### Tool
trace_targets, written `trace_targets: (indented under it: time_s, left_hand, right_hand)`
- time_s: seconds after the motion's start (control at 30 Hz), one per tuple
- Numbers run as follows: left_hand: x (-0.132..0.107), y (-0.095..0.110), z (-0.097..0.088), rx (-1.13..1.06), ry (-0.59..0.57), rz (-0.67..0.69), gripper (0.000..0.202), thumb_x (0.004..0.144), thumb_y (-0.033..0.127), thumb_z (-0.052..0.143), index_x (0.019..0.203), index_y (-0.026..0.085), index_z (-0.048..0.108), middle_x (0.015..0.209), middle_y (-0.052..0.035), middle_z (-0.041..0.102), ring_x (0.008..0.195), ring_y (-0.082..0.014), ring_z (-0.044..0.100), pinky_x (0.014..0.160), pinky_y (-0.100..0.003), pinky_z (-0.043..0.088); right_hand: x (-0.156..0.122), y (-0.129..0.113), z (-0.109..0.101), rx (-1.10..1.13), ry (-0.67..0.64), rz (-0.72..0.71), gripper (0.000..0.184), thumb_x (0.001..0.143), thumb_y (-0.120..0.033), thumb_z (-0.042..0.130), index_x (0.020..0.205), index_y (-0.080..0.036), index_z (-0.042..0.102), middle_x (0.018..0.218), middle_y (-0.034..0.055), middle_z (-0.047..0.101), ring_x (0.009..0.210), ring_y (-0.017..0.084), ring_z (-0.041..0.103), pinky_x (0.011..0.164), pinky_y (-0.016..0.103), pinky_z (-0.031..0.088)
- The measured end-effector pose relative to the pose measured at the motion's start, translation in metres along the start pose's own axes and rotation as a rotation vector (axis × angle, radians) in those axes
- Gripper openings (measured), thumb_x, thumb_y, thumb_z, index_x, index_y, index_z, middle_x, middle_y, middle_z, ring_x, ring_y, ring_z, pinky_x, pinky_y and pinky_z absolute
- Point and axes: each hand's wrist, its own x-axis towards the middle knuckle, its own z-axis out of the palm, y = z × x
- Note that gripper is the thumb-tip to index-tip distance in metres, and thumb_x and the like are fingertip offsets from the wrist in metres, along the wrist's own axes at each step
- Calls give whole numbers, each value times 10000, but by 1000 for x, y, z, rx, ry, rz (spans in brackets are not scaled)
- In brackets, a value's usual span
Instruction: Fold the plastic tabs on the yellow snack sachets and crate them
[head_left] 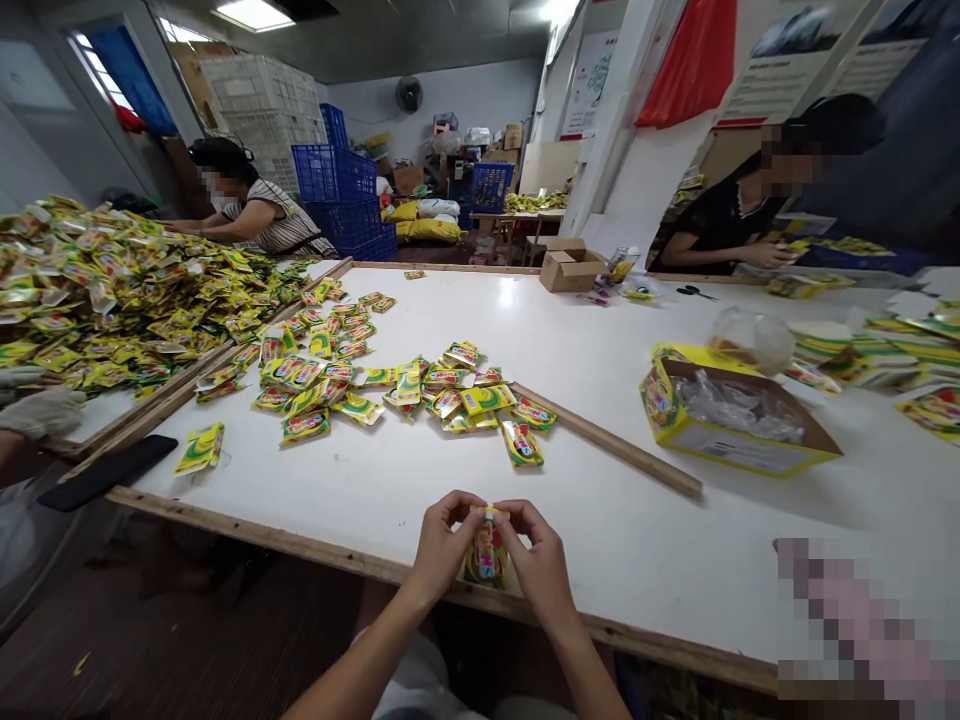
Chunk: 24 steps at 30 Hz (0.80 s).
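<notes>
Both my hands meet at the near edge of the white table (615,540). My left hand (442,545) and my right hand (536,560) pinch the top of a small stack of yellow sachets (486,555), held upright between them. Several loose yellow sachets (420,385) lie scattered on the table beyond my hands. An open yellow carton (731,420) with clear plastic inside lies on its side to the right.
A wooden strip (607,440) lies diagonally on the table. A big heap of sachets (105,290) covers the left table. One person sits far left, another far right. A black phone (109,470) lies at the left edge. Blue crates (337,190) stand behind.
</notes>
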Motion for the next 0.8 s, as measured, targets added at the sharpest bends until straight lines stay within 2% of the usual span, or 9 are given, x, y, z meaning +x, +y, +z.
trace_targets:
  time_s: [0.2, 0.47, 0.6, 0.67, 0.7, 0.8]
  left_hand:
    - [0, -5, 0, -69, -15, -17, 167, 792, 314, 674, 826, 150, 665, 753, -30, 665, 700, -147, 585, 670, -244, 463]
    - [-6, -6, -10, 48, -87, 33, 182, 812, 329, 657, 879, 163, 690, 852, -55, 688, 807, -186, 616, 753, -287, 491]
    - [-8, -3, -11, 82, -131, 53, 191, 831, 327, 633, 926, 170, 687, 868, -58, 694, 811, -190, 627, 756, -297, 499]
    - [-2, -2, -13, 124, -155, 83, 253, 847, 325, 615, 1057, 189, 647, 944, -66, 691, 840, -190, 634, 777, -310, 504]
    - [4, -1, -15, 165, -151, 109, 291, 853, 323, 606, 1115, 200, 615, 994, -71, 682, 863, -192, 634, 791, -319, 504]
    - [44, -1, -28, 385, -24, 217, 331, 848, 307, 601, 1162, 211, 561, 1118, -95, 632, 969, -220, 609, 836, -361, 492]
  right_hand:
    - [6, -1, -1, 69, -38, 28, 324, 761, -500, 673, 748, -177, 644, 707, 36, 655, 667, 185, 592, 628, 284, 495]
    - [-5, 10, -6, 46, -88, -43, 279, 811, -454, 640, 878, -190, 704, 845, 71, 704, 805, 228, 654, 730, 329, 530]
    - [-9, 6, -5, 18, -39, -62, 274, 816, -453, 621, 844, -196, 711, 838, 74, 714, 800, 234, 663, 733, 331, 538]
    - [-14, 0, -21, -40, 47, -67, 294, 811, -481, 604, 823, -208, 712, 831, 73, 716, 792, 237, 662, 720, 323, 540]
    - [-19, -3, -36, -93, 98, -61, 303, 800, -499, 602, 810, -218, 713, 830, 70, 718, 783, 239, 662, 706, 315, 540]
    - [-39, -5, -108, -336, 234, -11, 296, 687, -545, 675, 746, -258, 721, 773, 50, 721, 675, 236, 657, 595, 287, 525]
